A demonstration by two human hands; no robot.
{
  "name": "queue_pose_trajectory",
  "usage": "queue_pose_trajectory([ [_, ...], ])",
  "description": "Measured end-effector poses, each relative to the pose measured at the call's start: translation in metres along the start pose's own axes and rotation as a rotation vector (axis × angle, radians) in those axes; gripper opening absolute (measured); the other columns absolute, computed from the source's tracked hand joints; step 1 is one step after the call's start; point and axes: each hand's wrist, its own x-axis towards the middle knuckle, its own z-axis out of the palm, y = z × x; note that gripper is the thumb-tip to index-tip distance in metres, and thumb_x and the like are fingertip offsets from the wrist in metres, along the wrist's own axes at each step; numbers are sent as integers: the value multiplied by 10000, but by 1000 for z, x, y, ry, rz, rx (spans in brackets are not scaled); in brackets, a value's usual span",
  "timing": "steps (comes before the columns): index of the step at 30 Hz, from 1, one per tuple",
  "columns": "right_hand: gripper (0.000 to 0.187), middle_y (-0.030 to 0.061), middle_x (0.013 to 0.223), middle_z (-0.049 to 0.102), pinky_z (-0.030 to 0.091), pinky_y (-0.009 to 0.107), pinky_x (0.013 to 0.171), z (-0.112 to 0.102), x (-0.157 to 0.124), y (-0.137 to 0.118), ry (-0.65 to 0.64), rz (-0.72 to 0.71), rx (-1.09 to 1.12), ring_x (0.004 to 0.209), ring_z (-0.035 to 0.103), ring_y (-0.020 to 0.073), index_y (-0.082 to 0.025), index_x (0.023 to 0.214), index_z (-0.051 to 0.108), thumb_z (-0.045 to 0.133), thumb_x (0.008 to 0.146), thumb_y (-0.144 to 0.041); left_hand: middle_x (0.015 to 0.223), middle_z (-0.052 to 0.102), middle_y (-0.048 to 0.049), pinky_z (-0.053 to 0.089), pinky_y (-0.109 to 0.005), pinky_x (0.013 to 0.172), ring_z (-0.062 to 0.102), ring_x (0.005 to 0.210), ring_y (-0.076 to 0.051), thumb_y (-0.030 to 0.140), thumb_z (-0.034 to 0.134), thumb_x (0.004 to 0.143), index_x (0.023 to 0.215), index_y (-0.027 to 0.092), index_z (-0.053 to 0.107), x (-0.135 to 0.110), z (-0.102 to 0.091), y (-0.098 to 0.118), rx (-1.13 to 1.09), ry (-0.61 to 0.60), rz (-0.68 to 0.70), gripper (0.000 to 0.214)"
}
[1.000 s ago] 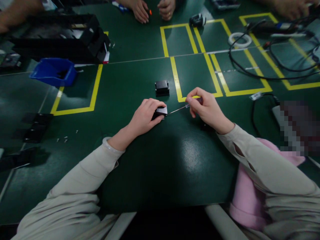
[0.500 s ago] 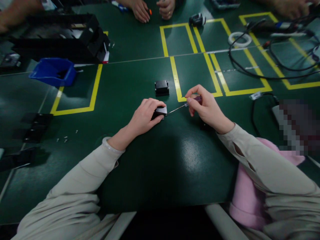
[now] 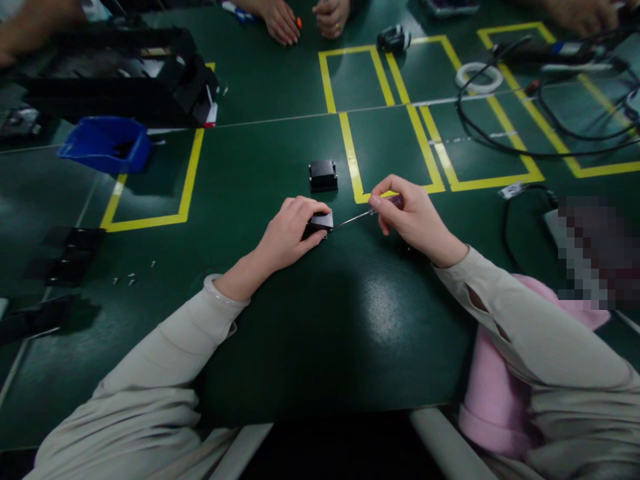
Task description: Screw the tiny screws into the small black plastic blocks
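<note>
My left hand (image 3: 290, 232) is closed around a small black part with a pale face (image 3: 320, 223), pressing it to the green table (image 3: 320, 320). My right hand (image 3: 413, 217) pinches the purple handle of a thin screwdriver (image 3: 367, 213). The metal shaft points left, and its tip meets the part's right side. A second small black part (image 3: 323, 175) lies alone a little beyond my hands.
Yellow tape rectangles (image 3: 387, 113) mark the table. A blue bin (image 3: 106, 144) and a black frame (image 3: 125, 73) stand at the far left; black pieces (image 3: 70, 257) and tiny screws (image 3: 131, 277) lie at left. Cables (image 3: 525, 133) and a white ring (image 3: 479, 77) lie far right. Other people's hands (image 3: 305, 19) rest opposite.
My right hand's fingers shifted slightly on the screwdriver handle, rising a little and then settling back. My left hand and the part stayed put.
</note>
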Motion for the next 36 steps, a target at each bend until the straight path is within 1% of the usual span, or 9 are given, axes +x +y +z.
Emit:
queue_pose_trajectory([
  [2, 153, -94, 503, 497, 328, 251, 416, 0, 0, 0, -1, -14, -10, 401, 497, 96, -251, 861, 523, 650, 931, -299, 1273, 617, -102, 438, -480, 1033, 551, 1185, -287, 298, 549, 973, 1272, 213, 525, 0, 0, 0, 1, -1, -3, 312],
  [5, 110, -91, 551, 529, 381, 254, 462, 0, -1, -1, 1, -41, -18, 439, 525, 94, -249, 911, 524, 630, 933, -227, 1270, 617, -103, 441, -471, 1026, 552, 1181, -285, 295, 551, 973, 1270, 210, 525, 0, -1, 0, 6, 2, -5, 310],
  [11, 196, -90, 488, 493, 326, 256, 424, -1, -1, 0, -21, -9, -21, 402, 497, 95, -243, 849, 528, 646, 953, -359, 1265, 616, -105, 438, -456, 1017, 550, 1173, -281, 298, 558, 971, 1266, 194, 529, 0, -1, 0, 6, 6, 5, 314],
  [16, 140, -92, 554, 522, 380, 268, 473, 0, -1, 1, 5, -31, 4, 445, 527, 102, -253, 940, 524, 661, 930, -277, 1268, 617, -104, 440, -458, 1006, 549, 1170, -282, 291, 553, 973, 1265, 206, 526, 0, -1, 0, 5, 7, -5, 306],
  [22, 173, -88, 486, 485, 302, 258, 405, 0, 0, 0, -5, 6, -7, 389, 489, 101, -243, 868, 523, 619, 959, -355, 1273, 623, -100, 440, -460, 1008, 558, 1176, -279, 289, 557, 975, 1258, 210, 529, 0, -2, 1, -19, 9, -2, 296],
  [27, 119, -94, 571, 504, 366, 246, 430, 1, 0, 3, 31, -35, 21, 429, 515, 86, -244, 927, 514, 630, 927, -219, 1277, 623, -99, 435, -452, 1006, 555, 1175, -279, 288, 566, 969, 1257, 201, 531, 0, -2, -1, -25, 4, -8, 303],
  [29, 120, -88, 604, 521, 383, 243, 446, 1, 0, 4, 40, -51, 16, 449, 527, 79, -242, 920, 520, 638, 926, -221, 1283, 619, -100, 433, -445, 1005, 552, 1173, -277, 291, 565, 970, 1259, 199, 531, 0, -2, -1, -27, 3, -9, 305],
  [33, 149, -92, 503, 491, 327, 246, 408, 1, 0, 3, 11, -33, -9, 400, 500, 91, -240, 858, 522, 634, 946, -285, 1287, 616, -99, 428, -444, 1007, 550, 1176, -277, 297, 559, 973, 1258, 203, 532, -1, -1, -1, -31, 0, -13, 301],
  [36, 120, -96, 503, 494, 328, 242, 401, 0, 0, 3, 12, -24, 1, 393, 497, 91, -243, 879, 516, 616, 941, -220, 1288, 617, -96, 425, -445, 1014, 551, 1181, -275, 294, 557, 975, 1259, 206, 530, -1, -1, -1, -33, 3, -7, 299],
])
